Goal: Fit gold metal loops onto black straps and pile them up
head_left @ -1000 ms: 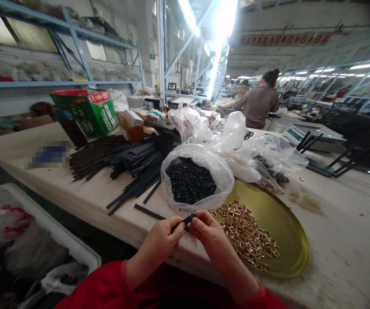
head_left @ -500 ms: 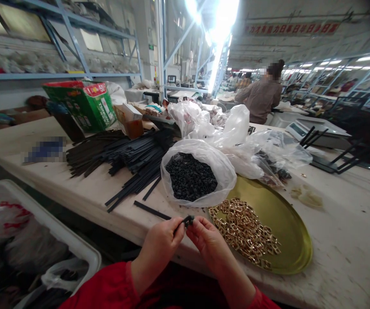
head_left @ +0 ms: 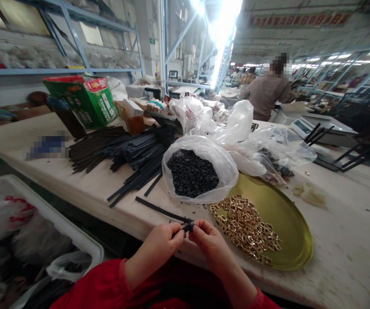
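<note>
Just over the table's front edge, my left hand (head_left: 161,244) is closed on a narrow black strap (head_left: 184,228). The fingers of my right hand (head_left: 209,240) pinch the strap's end, where a small dark piece, perhaps a loop, shows only in part. Beyond my hands lies another length of black strap (head_left: 159,210); whether it joins the held one I cannot tell. A white plastic bag (head_left: 228,189) stands open behind them, full of small black loops (head_left: 191,174). To the right, gold metal buckles (head_left: 246,227) are heaped on a round gold tray (head_left: 292,231).
Piles of black straps (head_left: 136,150) spread across the table (head_left: 342,231) at left. Behind are a green box (head_left: 91,103), plastic bags (head_left: 233,124) and a scale (head_left: 304,126). A white bin (head_left: 85,240) stands at lower left. A person (head_left: 265,92) is farther back.
My left hand has shifted slightly down and left, uncovering more of the strap on the table. More of the held strap shows between my hands. The whole view has moved a little.
</note>
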Available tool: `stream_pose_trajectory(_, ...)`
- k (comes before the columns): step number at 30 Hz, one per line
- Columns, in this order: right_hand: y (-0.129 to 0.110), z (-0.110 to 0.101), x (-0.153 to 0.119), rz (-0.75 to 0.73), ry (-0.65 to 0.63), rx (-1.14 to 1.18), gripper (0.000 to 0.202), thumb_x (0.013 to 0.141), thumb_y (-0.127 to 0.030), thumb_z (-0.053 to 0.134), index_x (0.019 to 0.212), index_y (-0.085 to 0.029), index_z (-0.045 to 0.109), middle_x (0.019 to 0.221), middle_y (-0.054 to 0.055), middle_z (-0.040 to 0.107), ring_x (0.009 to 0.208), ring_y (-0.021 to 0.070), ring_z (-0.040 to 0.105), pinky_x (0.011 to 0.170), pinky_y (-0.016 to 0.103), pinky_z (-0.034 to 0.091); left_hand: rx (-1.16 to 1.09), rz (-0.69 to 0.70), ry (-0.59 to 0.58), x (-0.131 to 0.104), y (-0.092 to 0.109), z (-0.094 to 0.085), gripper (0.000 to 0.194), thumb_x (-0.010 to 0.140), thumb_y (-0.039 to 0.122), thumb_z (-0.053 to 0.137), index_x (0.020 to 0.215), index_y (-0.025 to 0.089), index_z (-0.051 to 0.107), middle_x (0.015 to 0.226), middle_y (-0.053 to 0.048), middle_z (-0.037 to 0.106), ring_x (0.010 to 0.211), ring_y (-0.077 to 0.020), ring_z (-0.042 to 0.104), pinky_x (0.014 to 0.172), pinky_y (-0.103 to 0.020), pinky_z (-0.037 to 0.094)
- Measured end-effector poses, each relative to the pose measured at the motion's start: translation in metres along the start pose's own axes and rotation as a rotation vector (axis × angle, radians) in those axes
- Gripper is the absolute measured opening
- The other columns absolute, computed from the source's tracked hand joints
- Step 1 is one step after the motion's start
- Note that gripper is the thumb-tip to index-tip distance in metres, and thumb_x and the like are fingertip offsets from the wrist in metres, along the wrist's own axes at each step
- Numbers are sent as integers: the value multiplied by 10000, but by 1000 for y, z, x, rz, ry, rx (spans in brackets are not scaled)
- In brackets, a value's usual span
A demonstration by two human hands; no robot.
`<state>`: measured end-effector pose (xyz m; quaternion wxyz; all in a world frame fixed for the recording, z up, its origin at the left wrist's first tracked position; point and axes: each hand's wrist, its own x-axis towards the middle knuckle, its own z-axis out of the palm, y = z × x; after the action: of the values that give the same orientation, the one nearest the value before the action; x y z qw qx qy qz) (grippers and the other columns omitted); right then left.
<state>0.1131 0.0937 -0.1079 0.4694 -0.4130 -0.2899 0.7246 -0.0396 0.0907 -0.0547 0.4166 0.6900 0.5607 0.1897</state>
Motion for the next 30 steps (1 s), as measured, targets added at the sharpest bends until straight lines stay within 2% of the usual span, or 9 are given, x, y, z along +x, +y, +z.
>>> stream_pose_trajectory(2,-1,2,-3,47,-3,64,254,608,-346,764,686,-168,601,661,-26,584,578,85,492,572,201,386,60,17,7,-3,1,1,275,826,257,367,666,154,566,613,10,557,584,-124,487,535,-206,309)
stream_pose_trajectory(5,-4,4,-10,5,-12,-7,247,623,-350,753,684,-169,596,645,-36,563,588,85,478,581,195,379,118,39,-11,-6,1,0,267,825,235,368,703,155,592,654,-2,593,606,-131,501,559,-213,314)
stream_pose_trajectory(13,-6,-2,-17,-6,-93,-143,268,631,-332,746,800,-179,605,708,-34,591,646,99,516,649,219,395,26,53,-139,-7,-3,4,282,835,272,366,684,156,575,566,28,521,541,-120,465,509,-212,305)
stream_pose_trajectory(16,-10,-4,-16,-5,-56,-196,254,644,-349,735,780,-167,620,683,-30,594,615,90,503,617,210,385,-102,31,-159,-9,-1,3,203,811,245,399,873,156,571,633,25,553,557,-121,498,525,-209,354)
stream_pose_trajectory(18,-12,-3,-16,1,-30,-175,265,647,-366,730,790,-171,622,663,-37,588,581,82,492,584,205,378,-181,18,-166,-11,2,0,297,780,182,407,1061,162,501,698,24,575,578,-118,512,554,-209,389)
stream_pose_trajectory(20,-11,-1,-16,12,-18,-159,276,637,-373,736,790,-174,623,657,-39,588,566,80,491,575,205,380,-214,-7,-167,-12,3,-2,362,778,151,379,1135,162,440,677,35,564,557,-111,504,558,-209,403)
stream_pose_trajectory(24,-4,7,-19,-17,-19,-188,304,604,-407,756,756,-176,628,623,-35,590,590,101,510,606,228,402,-229,-5,-123,-9,-1,1,317,804,166,357,1108,151,443,643,35,557,574,-117,518,577,-217,418)
stream_pose_trajectory(28,2,5,-22,-59,-27,-131,371,733,-523,606,814,-166,662,737,25,640,702,142,549,694,273,421,-193,-25,-90,-3,-11,4,298,817,220,394,1104,151,440,655,28,583,585,-128,538,567,-224,414)
stream_pose_trajectory(30,3,3,-22,-16,-30,-43,356,766,-507,581,823,-165,660,788,36,645,724,142,554,704,276,422,-157,-30,-72,-2,-13,4,295,810,249,434,1091,160,450,647,35,584,574,-129,537,558,-223,405)
